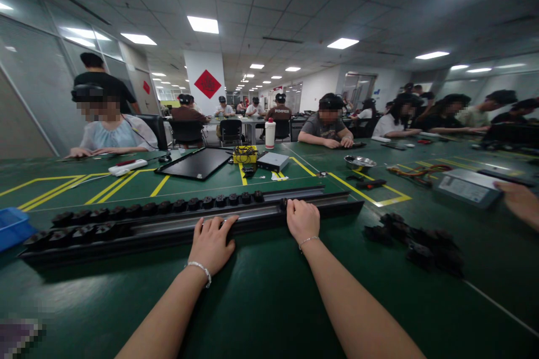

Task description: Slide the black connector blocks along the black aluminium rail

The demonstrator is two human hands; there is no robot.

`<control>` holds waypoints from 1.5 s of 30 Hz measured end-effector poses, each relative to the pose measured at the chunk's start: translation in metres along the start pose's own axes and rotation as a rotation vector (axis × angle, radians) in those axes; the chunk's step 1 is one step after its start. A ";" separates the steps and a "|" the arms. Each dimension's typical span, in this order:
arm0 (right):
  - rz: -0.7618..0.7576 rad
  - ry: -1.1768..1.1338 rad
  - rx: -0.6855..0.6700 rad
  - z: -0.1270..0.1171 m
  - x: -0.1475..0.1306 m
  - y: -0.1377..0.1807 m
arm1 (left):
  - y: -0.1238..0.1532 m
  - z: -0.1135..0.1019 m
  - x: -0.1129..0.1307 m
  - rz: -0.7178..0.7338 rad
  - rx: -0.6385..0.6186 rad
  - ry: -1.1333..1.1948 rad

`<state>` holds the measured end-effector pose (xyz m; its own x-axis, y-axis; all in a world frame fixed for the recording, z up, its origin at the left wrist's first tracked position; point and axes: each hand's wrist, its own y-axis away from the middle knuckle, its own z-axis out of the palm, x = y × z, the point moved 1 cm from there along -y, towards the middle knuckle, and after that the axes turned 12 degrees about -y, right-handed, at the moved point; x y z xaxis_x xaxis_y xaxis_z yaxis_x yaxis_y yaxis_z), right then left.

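Note:
Two long black channel rails lie side by side across the green table. The front rail (256, 223) holds several small black pieces (84, 233) at its left end, and its silver inner track shows in the middle. A longer row of similar black pieces (193, 203) sits in the rear rail (295, 193). My left hand (211, 247) rests on the near edge of the front rail, fingers spread. My right hand (304, 221) is closed around a small black piece (283, 205) at the front rail, right of centre; most of its grip is hidden.
A loose pile of black pieces (416, 241) lies right. Beyond the rails are a flat black panel (196, 164), a grey box (273, 161), a yellow basket (245, 155) and a metal bowl (359, 162). Another person's hand (520, 202) touches a metal power supply (469, 188).

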<state>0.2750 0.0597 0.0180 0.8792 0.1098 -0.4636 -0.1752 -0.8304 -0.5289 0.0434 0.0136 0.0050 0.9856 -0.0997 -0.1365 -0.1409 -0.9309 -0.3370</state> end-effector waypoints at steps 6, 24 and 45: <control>-0.003 0.016 0.004 0.000 0.001 -0.001 | 0.000 0.000 0.000 -0.001 0.000 -0.002; 0.027 0.016 0.010 -0.002 0.002 -0.002 | 0.000 -0.005 0.001 -0.009 -0.012 0.012; 0.032 0.047 0.033 0.000 0.004 -0.002 | 0.000 -0.005 0.002 -0.016 -0.032 0.007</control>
<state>0.2796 0.0619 0.0175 0.8928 0.0570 -0.4469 -0.2172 -0.8146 -0.5378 0.0453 0.0119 0.0090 0.9883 -0.0867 -0.1251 -0.1218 -0.9432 -0.3091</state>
